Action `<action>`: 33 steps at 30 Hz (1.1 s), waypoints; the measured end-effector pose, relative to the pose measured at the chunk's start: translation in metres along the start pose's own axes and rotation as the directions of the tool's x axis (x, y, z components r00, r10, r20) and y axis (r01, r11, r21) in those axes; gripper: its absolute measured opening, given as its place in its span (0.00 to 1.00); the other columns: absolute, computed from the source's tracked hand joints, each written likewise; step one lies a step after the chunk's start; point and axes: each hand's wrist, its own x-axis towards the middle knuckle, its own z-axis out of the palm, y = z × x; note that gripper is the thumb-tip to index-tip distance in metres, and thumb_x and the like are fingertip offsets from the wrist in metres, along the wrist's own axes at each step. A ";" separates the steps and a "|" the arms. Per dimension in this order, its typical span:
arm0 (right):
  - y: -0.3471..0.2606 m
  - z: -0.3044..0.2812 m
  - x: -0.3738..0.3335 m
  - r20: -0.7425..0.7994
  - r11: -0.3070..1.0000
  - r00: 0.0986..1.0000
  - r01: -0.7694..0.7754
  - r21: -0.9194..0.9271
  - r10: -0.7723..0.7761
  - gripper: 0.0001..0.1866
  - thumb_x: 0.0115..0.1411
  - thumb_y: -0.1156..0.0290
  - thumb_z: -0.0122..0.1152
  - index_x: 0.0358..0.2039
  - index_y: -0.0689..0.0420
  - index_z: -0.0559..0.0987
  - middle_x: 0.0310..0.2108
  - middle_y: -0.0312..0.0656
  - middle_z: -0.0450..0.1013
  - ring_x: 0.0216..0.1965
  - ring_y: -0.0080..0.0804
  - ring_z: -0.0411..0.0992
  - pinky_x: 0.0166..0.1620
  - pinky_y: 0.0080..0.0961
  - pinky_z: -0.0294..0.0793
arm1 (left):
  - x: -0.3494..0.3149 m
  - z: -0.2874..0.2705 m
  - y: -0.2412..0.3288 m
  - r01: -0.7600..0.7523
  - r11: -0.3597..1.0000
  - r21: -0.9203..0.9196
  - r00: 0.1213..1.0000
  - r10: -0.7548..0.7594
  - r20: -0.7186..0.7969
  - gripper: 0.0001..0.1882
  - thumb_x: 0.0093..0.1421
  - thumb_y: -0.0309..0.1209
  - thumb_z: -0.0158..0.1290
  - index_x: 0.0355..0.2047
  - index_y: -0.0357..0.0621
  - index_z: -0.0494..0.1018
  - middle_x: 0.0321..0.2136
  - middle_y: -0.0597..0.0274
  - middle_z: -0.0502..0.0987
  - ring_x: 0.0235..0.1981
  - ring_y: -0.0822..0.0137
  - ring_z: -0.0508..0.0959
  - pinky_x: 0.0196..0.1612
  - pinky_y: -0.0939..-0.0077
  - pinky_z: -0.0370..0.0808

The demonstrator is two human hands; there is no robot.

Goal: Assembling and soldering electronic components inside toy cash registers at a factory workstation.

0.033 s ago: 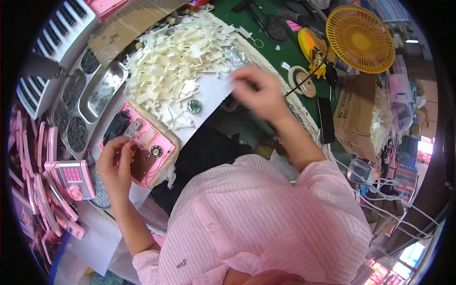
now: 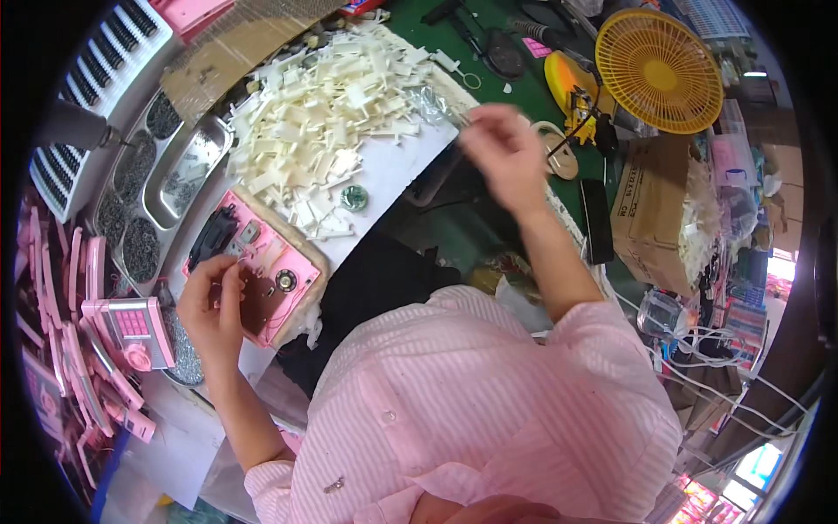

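A pink plastic casing lies on a padded board at the left, with a round speaker, thin wires and a black part in it. Over its near-left side is my left hand, thumb and forefinger closed in a pinch; what they hold is too small to make out. My right hand is raised at the table's right side, close to a clear plastic bag. Its fingers are curled together and slightly blurred, and anything in them is hidden. Between the hands sits a small round container with green contents.
A heap of white plastic parts covers the table's far middle. Metal trays of screws and an electric screwdriver are at the left, beside stacked pink casings. At the right are a yellow fan, a phone and a cardboard box.
My right hand has moved to the right and slightly away from me, toward the table's right edge. My left hand stays pinched over the pink casing.
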 end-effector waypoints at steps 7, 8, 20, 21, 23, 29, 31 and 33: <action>0.039 -0.076 0.117 -0.589 0.931 0.765 -0.035 0.363 0.259 0.19 0.58 0.72 0.68 0.48 0.59 0.72 0.31 0.36 0.71 0.18 0.22 0.66 0.21 0.22 0.68 | 0.005 0.008 -0.003 -0.123 0.988 0.091 0.989 0.129 -0.067 0.03 0.62 0.22 0.56 0.35 0.35 0.76 0.29 0.61 0.78 0.29 0.74 0.75 0.34 0.81 0.72; 0.042 -0.067 0.125 -0.681 0.985 0.730 0.065 0.157 0.060 0.19 0.57 0.70 0.71 0.46 0.58 0.75 0.30 0.38 0.72 0.17 0.21 0.64 0.20 0.21 0.67 | 0.006 0.006 -0.007 -0.136 0.986 0.094 0.988 0.142 -0.058 0.05 0.61 0.24 0.56 0.35 0.35 0.76 0.28 0.60 0.78 0.29 0.73 0.76 0.34 0.79 0.73; -0.037 -0.059 0.025 -0.484 0.859 0.864 0.136 0.494 0.141 0.22 0.64 0.65 0.50 0.54 0.65 0.75 0.31 0.52 0.77 0.35 0.45 0.78 0.39 0.36 0.80 | 0.018 0.021 -0.012 -0.250 0.890 0.380 0.907 0.353 -0.228 0.06 0.48 0.28 0.64 0.28 0.45 0.80 0.33 0.66 0.75 0.36 0.63 0.71 0.42 0.67 0.66; -0.034 -0.030 0.015 -0.369 0.869 0.923 0.092 0.487 0.109 0.20 0.64 0.68 0.51 0.53 0.65 0.74 0.32 0.51 0.77 0.35 0.42 0.78 0.39 0.32 0.80 | 0.020 0.025 -0.013 -0.222 0.885 0.410 0.915 0.334 -0.227 0.06 0.47 0.29 0.65 0.27 0.45 0.80 0.34 0.64 0.74 0.38 0.61 0.71 0.44 0.66 0.66; -0.015 0.019 -0.001 -0.044 0.892 0.999 0.048 0.449 -0.031 0.15 0.62 0.73 0.56 0.49 0.65 0.75 0.34 0.48 0.76 0.33 0.35 0.76 0.38 0.25 0.77 | 0.018 0.028 -0.016 -0.176 0.857 0.485 0.919 0.320 -0.232 0.07 0.46 0.30 0.66 0.27 0.47 0.81 0.36 0.65 0.73 0.41 0.60 0.70 0.46 0.63 0.63; -0.014 0.112 -0.022 0.369 0.971 0.923 0.014 0.239 -0.104 0.14 0.54 0.80 0.69 0.41 0.63 0.78 0.31 0.35 0.74 0.28 0.15 0.67 0.34 0.13 0.66 | 0.019 0.029 -0.014 -0.149 0.838 0.525 0.930 0.300 -0.214 0.07 0.45 0.32 0.66 0.27 0.50 0.81 0.37 0.67 0.71 0.40 0.61 0.68 0.45 0.63 0.60; -0.013 0.116 -0.022 0.409 0.977 0.908 0.001 0.213 -0.090 0.14 0.54 0.80 0.69 0.41 0.63 0.78 0.30 0.34 0.73 0.28 0.14 0.67 0.34 0.12 0.66 | 0.020 0.030 -0.014 -0.152 0.831 0.535 0.927 0.308 -0.215 0.08 0.45 0.32 0.67 0.27 0.51 0.82 0.37 0.67 0.71 0.40 0.61 0.68 0.46 0.63 0.60; -0.011 0.119 -0.023 0.439 0.978 0.893 0.004 0.208 -0.097 0.14 0.55 0.79 0.68 0.42 0.63 0.78 0.30 0.33 0.74 0.28 0.14 0.67 0.33 0.12 0.66 | 0.020 0.030 -0.015 -0.151 0.824 0.546 0.925 0.313 -0.216 0.08 0.45 0.32 0.67 0.27 0.51 0.82 0.37 0.68 0.71 0.41 0.61 0.68 0.46 0.63 0.60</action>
